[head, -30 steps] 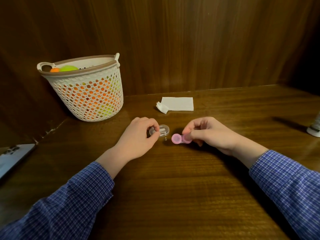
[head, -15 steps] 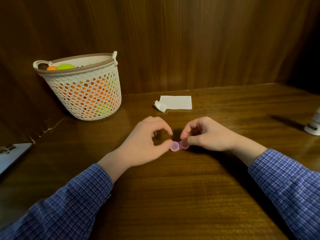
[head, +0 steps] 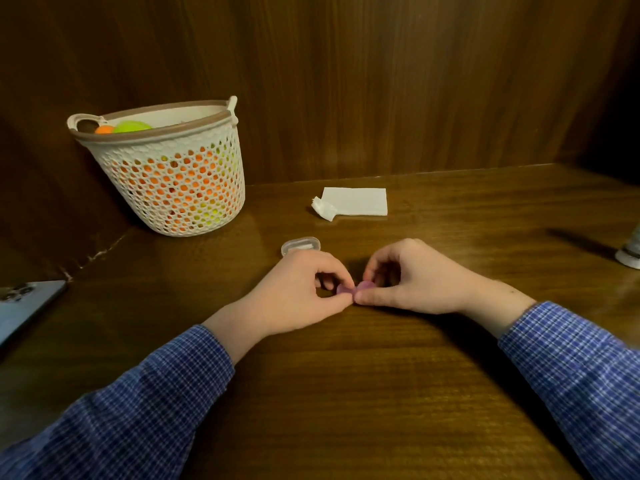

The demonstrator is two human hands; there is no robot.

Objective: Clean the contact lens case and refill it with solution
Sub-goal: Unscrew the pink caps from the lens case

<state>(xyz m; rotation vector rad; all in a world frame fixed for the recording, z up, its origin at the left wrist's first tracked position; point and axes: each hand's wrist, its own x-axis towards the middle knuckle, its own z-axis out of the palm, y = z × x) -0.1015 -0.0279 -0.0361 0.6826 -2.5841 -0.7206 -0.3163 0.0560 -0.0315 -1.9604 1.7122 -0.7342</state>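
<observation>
A small pink contact lens case [head: 360,288] sits low over the wooden table between my two hands. My left hand [head: 294,296] pinches its left cup with thumb and forefinger. My right hand [head: 412,278] pinches its right cup, and the fingers hide most of the case. A clear plastic box [head: 300,244] lies on the table just behind my left hand, not touched. A white bottle [head: 631,249] stands at the far right edge, cut off by the frame.
A folded white tissue [head: 355,201] lies near the back wall. A white perforated basket [head: 173,178] with orange and green items stands at the back left. A phone [head: 24,306] lies at the left edge. Wooden walls close in the back and left.
My left hand has set the clear box down on the table and moved right to take hold of the pink case. Both hands have drawn closer to me.
</observation>
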